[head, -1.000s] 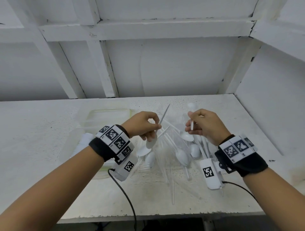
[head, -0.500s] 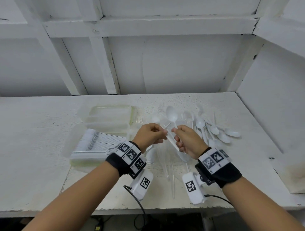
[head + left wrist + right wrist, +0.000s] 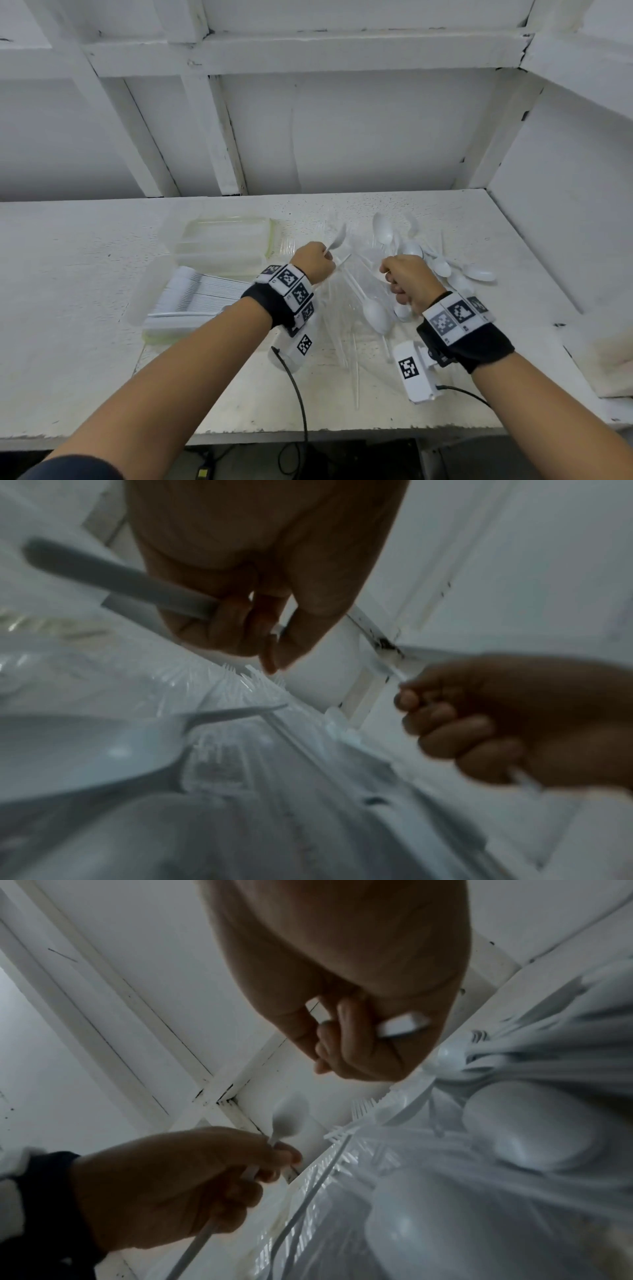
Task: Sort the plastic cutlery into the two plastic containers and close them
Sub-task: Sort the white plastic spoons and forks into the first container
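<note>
My left hand grips a white plastic spoon by its handle, bowl pointing up and away; the left wrist view shows my fingers curled round the handle. To its right, my right hand is fisted round a thin white utensil handle; its head is hidden. Both hands hover over a heap of clear forks and white spoons. At the left, a clear container holds a neat stack of white cutlery. A second clear container stands behind it.
The white table's front edge is close to me. A white wall with beams rises behind, and a side wall bounds the right. Cables hang from both wrist cameras. Bare tabletop lies left of the containers.
My hands met over the pile half a second ago with a spoon between them. They have since moved apart: the left keeps the spoon, and the right has drawn back to the right.
</note>
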Demonstrator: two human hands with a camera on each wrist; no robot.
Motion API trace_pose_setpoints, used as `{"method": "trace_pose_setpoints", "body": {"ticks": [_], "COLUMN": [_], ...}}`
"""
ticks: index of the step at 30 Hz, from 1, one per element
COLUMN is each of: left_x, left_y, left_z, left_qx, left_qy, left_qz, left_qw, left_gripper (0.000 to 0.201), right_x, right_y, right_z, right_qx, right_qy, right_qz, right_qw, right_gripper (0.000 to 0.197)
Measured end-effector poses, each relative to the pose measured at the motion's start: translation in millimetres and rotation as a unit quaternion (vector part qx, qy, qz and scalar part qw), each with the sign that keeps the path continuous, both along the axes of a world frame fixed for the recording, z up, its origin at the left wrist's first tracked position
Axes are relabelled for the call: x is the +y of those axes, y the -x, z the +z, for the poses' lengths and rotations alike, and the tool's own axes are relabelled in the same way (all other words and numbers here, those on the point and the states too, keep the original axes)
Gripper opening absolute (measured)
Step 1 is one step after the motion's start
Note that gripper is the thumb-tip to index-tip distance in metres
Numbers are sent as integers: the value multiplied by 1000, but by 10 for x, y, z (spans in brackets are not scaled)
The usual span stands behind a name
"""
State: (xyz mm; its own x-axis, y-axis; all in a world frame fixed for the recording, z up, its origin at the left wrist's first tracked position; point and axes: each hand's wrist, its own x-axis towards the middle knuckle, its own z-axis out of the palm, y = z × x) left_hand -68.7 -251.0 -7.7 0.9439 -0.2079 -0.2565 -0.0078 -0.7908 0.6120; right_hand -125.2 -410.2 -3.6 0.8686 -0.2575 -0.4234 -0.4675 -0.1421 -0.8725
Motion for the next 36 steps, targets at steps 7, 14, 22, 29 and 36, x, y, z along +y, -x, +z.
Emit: {"method": "trace_pose_setpoints", "body": {"ticks": [7,14,22,29,36], "left_x": [-35,301,472,486,260], "left_y": [11,217,395,483,351], "left_z": [-120,383,446,180,-29], "left_qx": [9,59,61,75,71], "left_qy": [-114,171,331,298,239], "left_qz": [-37,81,137,74,107], "left_qw": [993,980,932,949,963], "left_gripper": [5,15,21,17,20], "right_x": [-19,113,67,-68,-90], "right_y": [-239,-536,-414,-31,145], "right_z": [-75,-106,202,281,55], "right_qx": [-32,25,-34,-34,-12], "right_qy": [232,394,212,12,-28], "right_qz": [105,205,144,89,102], "right_qw": [966,896,966,995,994], "right_gripper": [20,22,17,16,17]}}
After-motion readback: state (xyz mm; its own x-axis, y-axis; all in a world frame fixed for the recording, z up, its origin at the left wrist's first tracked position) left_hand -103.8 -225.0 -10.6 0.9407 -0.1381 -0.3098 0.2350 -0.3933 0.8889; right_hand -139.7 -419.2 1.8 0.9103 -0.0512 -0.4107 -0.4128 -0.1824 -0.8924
